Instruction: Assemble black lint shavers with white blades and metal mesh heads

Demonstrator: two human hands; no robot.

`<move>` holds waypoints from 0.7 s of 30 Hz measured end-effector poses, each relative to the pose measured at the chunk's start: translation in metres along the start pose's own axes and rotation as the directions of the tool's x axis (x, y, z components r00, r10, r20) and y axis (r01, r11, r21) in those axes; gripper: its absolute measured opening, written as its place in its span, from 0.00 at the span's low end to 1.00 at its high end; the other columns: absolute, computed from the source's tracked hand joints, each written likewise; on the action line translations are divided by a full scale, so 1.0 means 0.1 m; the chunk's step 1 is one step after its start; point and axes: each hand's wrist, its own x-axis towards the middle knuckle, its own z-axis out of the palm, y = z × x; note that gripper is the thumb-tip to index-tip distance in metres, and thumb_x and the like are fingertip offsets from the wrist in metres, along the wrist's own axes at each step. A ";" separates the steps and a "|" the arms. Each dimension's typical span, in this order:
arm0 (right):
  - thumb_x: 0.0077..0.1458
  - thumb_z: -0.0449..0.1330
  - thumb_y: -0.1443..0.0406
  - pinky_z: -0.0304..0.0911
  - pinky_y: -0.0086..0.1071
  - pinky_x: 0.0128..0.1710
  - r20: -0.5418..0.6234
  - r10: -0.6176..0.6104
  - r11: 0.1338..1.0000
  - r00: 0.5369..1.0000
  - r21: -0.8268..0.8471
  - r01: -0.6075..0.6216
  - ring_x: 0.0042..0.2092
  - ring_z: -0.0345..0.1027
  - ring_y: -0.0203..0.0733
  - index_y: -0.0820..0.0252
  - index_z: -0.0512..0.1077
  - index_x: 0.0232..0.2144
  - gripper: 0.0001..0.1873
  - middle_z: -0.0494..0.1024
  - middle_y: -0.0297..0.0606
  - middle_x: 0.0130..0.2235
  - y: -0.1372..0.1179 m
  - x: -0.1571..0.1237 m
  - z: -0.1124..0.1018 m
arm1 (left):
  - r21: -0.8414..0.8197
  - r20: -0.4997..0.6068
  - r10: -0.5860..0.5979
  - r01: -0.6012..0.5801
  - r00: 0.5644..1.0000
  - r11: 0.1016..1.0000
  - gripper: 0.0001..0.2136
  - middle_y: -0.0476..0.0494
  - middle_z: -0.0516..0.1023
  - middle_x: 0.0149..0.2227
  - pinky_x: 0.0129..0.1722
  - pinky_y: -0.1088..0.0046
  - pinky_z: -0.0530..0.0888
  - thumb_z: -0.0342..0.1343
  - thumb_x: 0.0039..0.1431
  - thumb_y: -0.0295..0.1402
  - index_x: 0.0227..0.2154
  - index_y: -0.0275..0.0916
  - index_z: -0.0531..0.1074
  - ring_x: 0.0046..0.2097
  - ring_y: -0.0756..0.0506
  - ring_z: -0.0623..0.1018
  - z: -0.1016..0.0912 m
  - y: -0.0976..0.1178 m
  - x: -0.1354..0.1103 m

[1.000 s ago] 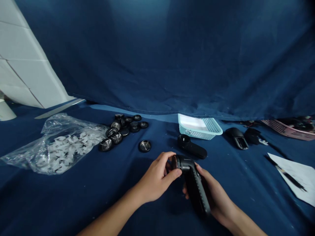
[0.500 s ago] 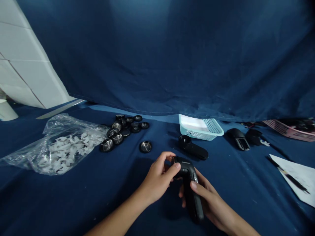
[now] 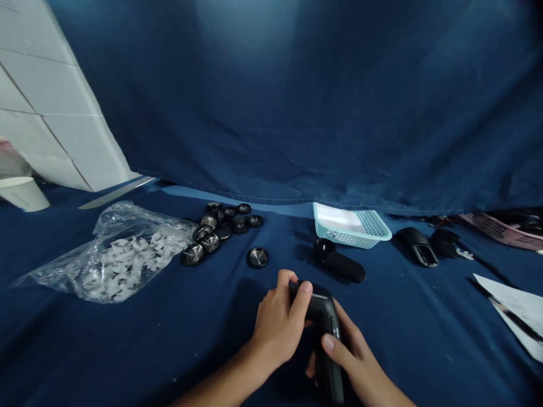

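A black L-shaped handheld device [image 3: 324, 316], much like a fabric shaver, is held between both hands above the blue cloth. My left hand [image 3: 280, 319] is closed around its head end, with the thumb on top and the fingers behind. Around the upright handle wraps my right hand [image 3: 350, 350], its thumb lying along the near side. The underside of the head is hidden by my left fingers. Beyond the hands lie a round black cap with a metal mesh face [image 3: 257, 258] and a black housing part with a ring-shaped end [image 3: 339, 264].
Several similar mesh caps [image 3: 211, 243] are heaped beside a clear plastic bag [image 3: 127, 260] of small white parts. A light-blue basket [image 3: 352, 234] stands at the back. Further right are black housing pieces [image 3: 418, 246], a pink basket [image 3: 504, 232] and paper [image 3: 515, 297] with a pen.
The view has shifted slightly, so the tabletop things appear further right. Both hands and the device sit lower in the picture, and my left hand has turned more upright around the head end.
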 end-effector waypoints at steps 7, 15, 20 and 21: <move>0.49 0.63 0.41 0.65 0.34 0.26 0.085 0.060 0.989 0.995 0.133 -0.071 0.25 0.76 0.48 0.52 0.26 0.67 0.62 0.75 0.29 0.22 0.05 -0.12 0.09 | -0.264 -0.012 0.095 -0.095 0.995 0.960 0.16 0.54 0.62 0.23 0.20 0.77 0.68 0.36 0.68 0.50 0.39 0.43 0.58 0.24 0.48 0.69 0.09 -0.02 -0.12; 0.52 0.61 0.42 0.64 0.35 0.27 0.178 0.001 0.997 0.984 0.080 -0.016 0.28 0.77 0.49 0.55 0.18 0.65 0.63 0.81 0.37 0.27 0.10 -0.12 0.09 | -0.199 -0.079 0.235 -0.247 0.969 0.948 0.13 0.54 0.62 0.22 0.23 0.75 0.63 0.37 0.68 0.45 0.37 0.41 0.59 0.23 0.49 0.67 0.07 0.01 -0.14; 0.54 0.56 0.40 0.65 0.33 0.22 0.037 0.070 0.992 0.997 0.104 -0.074 0.23 0.73 0.44 0.53 0.28 0.67 0.55 0.78 0.34 0.24 0.17 -0.10 0.15 | -0.232 -0.132 0.093 -0.122 0.987 0.965 0.14 0.54 0.63 0.23 0.24 0.75 0.64 0.40 0.67 0.47 0.38 0.42 0.59 0.25 0.48 0.69 0.11 -0.01 -0.09; 0.54 0.56 0.39 0.65 0.32 0.21 -0.005 0.099 0.989 0.995 0.107 -0.098 0.23 0.72 0.43 0.53 0.33 0.67 0.53 0.77 0.33 0.24 0.19 -0.11 0.17 | -0.216 -0.146 0.077 -0.108 0.986 0.971 0.14 0.54 0.63 0.23 0.25 0.75 0.64 0.41 0.67 0.47 0.38 0.42 0.59 0.25 0.48 0.69 0.12 -0.02 -0.08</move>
